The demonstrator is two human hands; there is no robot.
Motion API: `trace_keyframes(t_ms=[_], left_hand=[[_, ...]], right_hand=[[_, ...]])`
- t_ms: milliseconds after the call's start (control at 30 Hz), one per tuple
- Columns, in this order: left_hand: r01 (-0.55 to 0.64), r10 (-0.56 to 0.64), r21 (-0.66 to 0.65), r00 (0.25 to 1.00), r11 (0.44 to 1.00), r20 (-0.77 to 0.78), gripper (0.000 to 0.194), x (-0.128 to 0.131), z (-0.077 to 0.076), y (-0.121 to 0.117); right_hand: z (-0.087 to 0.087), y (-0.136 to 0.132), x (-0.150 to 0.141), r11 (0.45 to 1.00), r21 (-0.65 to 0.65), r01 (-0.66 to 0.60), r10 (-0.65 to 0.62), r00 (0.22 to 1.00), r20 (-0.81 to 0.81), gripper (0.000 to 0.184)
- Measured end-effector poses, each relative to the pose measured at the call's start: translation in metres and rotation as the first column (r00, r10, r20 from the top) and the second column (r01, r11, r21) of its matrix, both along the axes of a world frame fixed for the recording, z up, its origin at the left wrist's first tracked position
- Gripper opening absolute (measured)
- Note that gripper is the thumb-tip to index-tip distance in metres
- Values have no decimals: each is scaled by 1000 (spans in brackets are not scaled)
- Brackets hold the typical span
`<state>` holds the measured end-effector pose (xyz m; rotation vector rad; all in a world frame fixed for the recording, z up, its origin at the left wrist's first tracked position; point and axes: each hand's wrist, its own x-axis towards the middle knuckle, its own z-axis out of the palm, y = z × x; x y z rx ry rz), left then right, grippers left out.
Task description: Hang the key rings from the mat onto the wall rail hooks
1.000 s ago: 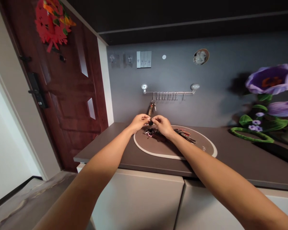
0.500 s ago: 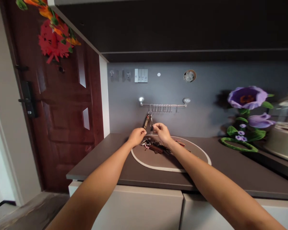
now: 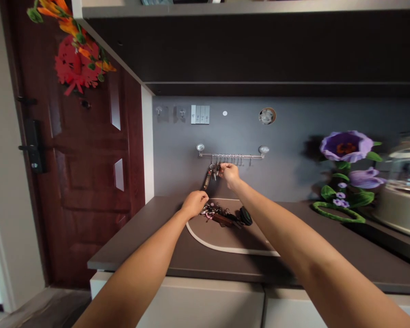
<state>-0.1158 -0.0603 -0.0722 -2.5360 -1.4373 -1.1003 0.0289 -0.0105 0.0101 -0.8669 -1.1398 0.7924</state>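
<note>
You face the hook rail (image 3: 231, 156), with a keychain (image 3: 207, 181) hanging near its left end. Left of the rail stands the door (image 3: 89, 182); right, the artificial flowers (image 3: 358, 148); below, a mat (image 3: 222, 239) bearing keychains (image 3: 223, 220).

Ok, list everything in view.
Door: one, dark red, left.
Ornament: one, red, on door.
Orange flowers: several, orange, upper left.
Shelf: one, dark, overhead.
Adhesive hooks: two, clear, wall.
Switch panel: one, grey, wall.
Opening: one, tan rim, wall.
Hook rail: one, silver, wall.
Keychain strap: one, brown, below rail.
Held item: one, dark, at rail.
Keychain pile: one, multicoloured, on mat.
Mat: one, brown, on counter.
Counter: one, brown, centre.
Cabinet doors: at least two, pale, below counter.
Purple flowers: several, purple, right.
Container: one, cream, far right.
Left hand: one, bare, by pile.
Right hand: one, bare, at rail.
</note>
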Motion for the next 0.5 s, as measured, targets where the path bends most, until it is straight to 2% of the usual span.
trace_keyframes(t_ms=[233,500], left_hand=[[-10,10,7,999,1000,-33,22,0,0,1],[-17,17,5,998,1000,-54,21,0,1,0]], right_hand=[[8,12,-10,994,-106,31,-42,993,-109,10],[6,13,-11,986,-167,32,-58,987,-152,11]])
